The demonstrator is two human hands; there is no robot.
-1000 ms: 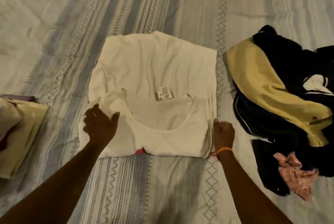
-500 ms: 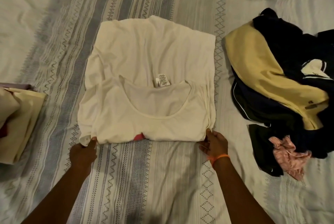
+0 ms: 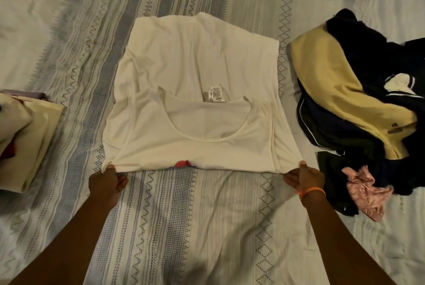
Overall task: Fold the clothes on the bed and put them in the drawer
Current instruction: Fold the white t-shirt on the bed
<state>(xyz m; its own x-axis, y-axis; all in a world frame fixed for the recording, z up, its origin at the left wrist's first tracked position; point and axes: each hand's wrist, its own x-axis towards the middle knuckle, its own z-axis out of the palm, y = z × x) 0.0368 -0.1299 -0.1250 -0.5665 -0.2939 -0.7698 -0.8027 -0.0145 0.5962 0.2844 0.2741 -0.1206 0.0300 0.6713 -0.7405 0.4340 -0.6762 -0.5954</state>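
left hand (image 3: 106, 183): pinching near left corner of shirt (image 3: 195, 110), fingers curled shut | right hand (image 3: 303, 177): gripping near right corner, fingers closed on cloth | shirt: half-folded on bed (image 3: 207, 227), near edge lifted slightly | unfolded pile (image 3: 358, 91): right of shirt

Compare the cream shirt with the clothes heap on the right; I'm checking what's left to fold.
The cream shirt lies flat and partly folded, both hands gripping its near edge; the heap is crumpled and untouched. The shirt is one pale piece; the heap mixes dark, yellow and pink. Both rest on the bedspread.
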